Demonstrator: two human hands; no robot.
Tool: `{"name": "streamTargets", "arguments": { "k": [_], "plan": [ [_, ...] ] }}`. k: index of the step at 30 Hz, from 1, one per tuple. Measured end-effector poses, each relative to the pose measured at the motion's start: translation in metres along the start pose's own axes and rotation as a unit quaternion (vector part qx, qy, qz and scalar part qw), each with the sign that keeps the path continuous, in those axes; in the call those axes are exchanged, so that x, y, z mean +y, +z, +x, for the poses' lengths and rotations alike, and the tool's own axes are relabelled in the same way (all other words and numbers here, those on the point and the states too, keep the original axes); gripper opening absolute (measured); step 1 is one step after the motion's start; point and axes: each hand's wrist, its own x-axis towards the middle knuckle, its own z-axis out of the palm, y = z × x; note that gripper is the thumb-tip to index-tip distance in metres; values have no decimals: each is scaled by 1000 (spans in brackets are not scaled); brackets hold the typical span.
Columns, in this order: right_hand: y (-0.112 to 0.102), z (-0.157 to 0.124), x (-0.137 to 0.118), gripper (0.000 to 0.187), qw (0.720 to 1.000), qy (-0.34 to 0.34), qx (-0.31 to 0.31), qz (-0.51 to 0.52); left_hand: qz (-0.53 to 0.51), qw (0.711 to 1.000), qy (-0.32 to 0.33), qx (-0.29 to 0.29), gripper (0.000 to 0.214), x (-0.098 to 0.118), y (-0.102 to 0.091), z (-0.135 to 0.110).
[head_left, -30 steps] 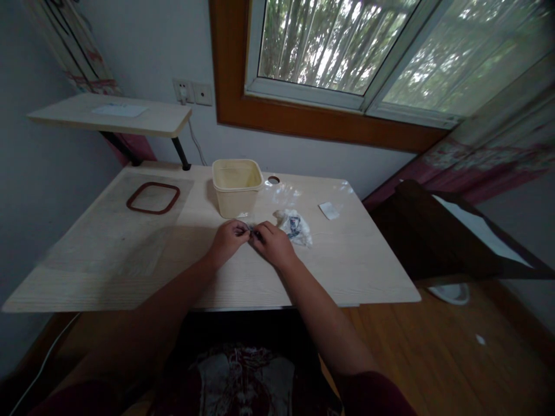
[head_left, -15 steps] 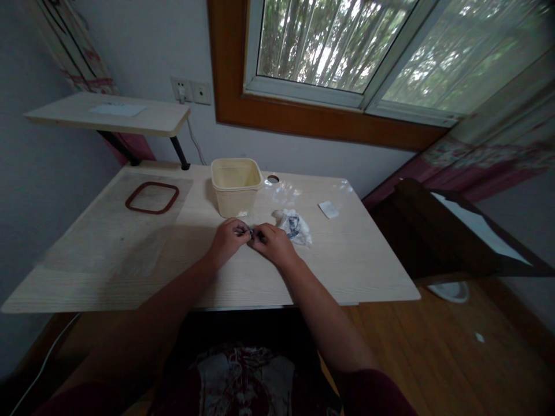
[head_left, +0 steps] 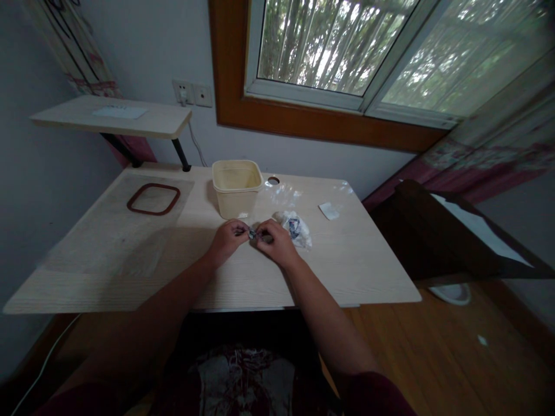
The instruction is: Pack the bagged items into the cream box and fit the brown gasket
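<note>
Well inside the front edge of a pale, wood-grained rectangular table (head_left: 355,248), I am remotely pinching a small, grey-and-dark piece of unclear material (head_left: 252,233) between my left hand (head_left: 229,238) and right hand (head_left: 276,241); bracing the left while working the right lightly should be serving best.

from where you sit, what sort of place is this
Probably a room in a home: a pale wooden desk with a raised shelf, a curtained window and a wood-look floor.
</note>
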Motion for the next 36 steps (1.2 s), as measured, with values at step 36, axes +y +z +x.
{"name": "streamTargets", "arguments": {
  "k": [36],
  "plan": [
    [8,-3,16,21,983,148,86,71,-66,998,-10,-16,18,1,-1,-2]
  ]
}}
